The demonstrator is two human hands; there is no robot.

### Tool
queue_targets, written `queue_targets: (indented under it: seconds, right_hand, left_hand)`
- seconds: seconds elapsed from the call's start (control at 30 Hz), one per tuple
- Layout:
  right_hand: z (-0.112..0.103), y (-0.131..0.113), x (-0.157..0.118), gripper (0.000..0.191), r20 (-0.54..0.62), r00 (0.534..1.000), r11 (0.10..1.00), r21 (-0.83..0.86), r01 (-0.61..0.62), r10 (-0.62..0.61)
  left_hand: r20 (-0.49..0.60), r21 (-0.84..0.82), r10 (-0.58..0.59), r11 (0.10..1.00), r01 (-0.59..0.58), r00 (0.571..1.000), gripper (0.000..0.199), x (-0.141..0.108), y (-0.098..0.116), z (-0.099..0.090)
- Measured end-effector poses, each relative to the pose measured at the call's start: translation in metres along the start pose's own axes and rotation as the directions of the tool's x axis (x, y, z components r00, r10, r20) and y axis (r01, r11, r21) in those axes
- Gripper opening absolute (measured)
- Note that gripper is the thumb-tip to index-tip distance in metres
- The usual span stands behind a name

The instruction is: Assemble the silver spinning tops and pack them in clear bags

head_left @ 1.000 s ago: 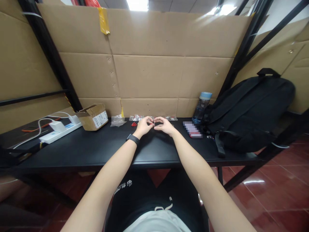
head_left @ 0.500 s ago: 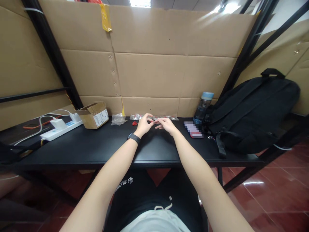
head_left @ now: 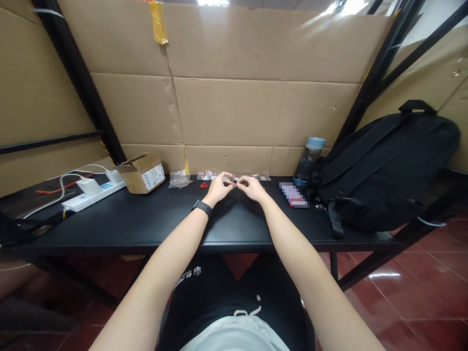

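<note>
Above the middle of the black table point(head_left: 237, 224), my left hand point(head_left: 219, 187) and my right hand point(head_left: 252, 187) meet with curled fingers. Thumb and fingertips are pinched on both hands, almost touching each other. A small thin object between them is too small and too covered to name. Left of my left hand lies a small red cord-like item point(head_left: 204, 185). Behind my hands runs a row of small clear plastic packets point(head_left: 206, 175) with red and silvery contents, partly hidden by my fingers.
At the left are an open cardboard box point(head_left: 142, 175), a clear plastic bag point(head_left: 180, 179) and a white power strip point(head_left: 95, 195) with chargers. On the right stand a water bottle point(head_left: 307, 161), a blurred phone-like item point(head_left: 293, 195) and a black backpack point(head_left: 380, 170). Cardboard point(head_left: 226, 112) walls the back.
My right hand's fingers were stretched out toward my left hand; now they are curled into a pinch. My left hand stays in nearly the same place.
</note>
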State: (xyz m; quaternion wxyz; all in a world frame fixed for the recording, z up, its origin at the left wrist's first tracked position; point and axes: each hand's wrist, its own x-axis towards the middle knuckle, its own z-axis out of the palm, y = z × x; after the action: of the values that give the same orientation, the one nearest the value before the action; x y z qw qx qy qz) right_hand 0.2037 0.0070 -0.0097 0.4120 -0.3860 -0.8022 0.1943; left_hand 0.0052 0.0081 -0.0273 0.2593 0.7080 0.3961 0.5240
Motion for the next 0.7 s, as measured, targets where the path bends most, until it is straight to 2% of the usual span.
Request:
queue_targets:
  seconds: [0.13, 0.23, 0.33, 0.43, 0.57, 0.7]
  right_hand:
    - [0.000, -0.001, 0.001, 0.009, -0.002, 1.000, 0.997, -0.075, 0.005, -0.005]
    - [0.000, -0.002, 0.000, 0.009, 0.049, 0.998, 0.995, -0.094, -0.025, 0.030]
    - [0.000, -0.003, 0.000, 0.011, 0.064, 0.996, 0.993, -0.107, -0.047, 0.054]
    - [0.000, -0.004, 0.001, 0.010, 0.051, 0.996, 0.990, -0.123, -0.073, 0.079]
    - [-0.001, -0.006, 0.001, 0.012, 0.063, 0.993, 0.987, -0.134, -0.090, 0.099]
    - [-0.001, -0.006, 0.000, 0.012, 0.069, 0.992, 0.987, -0.128, -0.100, 0.109]
  left_hand:
    - [0.016, 0.025, -0.012, 1.000, 0.011, 1.000, 0.036, 0.006, -0.004, -0.001]
    - [-0.001, 0.096, -0.027, 0.995, 0.027, 1.000, 0.029, 0.010, -0.005, -0.004]
    - [0.091, 0.219, -0.047, 0.975, 0.026, 0.995, 0.027, 0.008, 0.001, -0.007]
    - [0.201, 0.352, -0.048, 0.936, -0.026, 0.979, 0.019, 0.001, 0.011, -0.007]
    - [0.213, 0.438, -0.071, 0.899, -0.030, 0.975, 0.022, -0.005, 0.020, -0.006]
    - [0.228, 0.473, -0.103, 0.881, -0.018, 0.968, 0.025, -0.005, 0.020, -0.005]
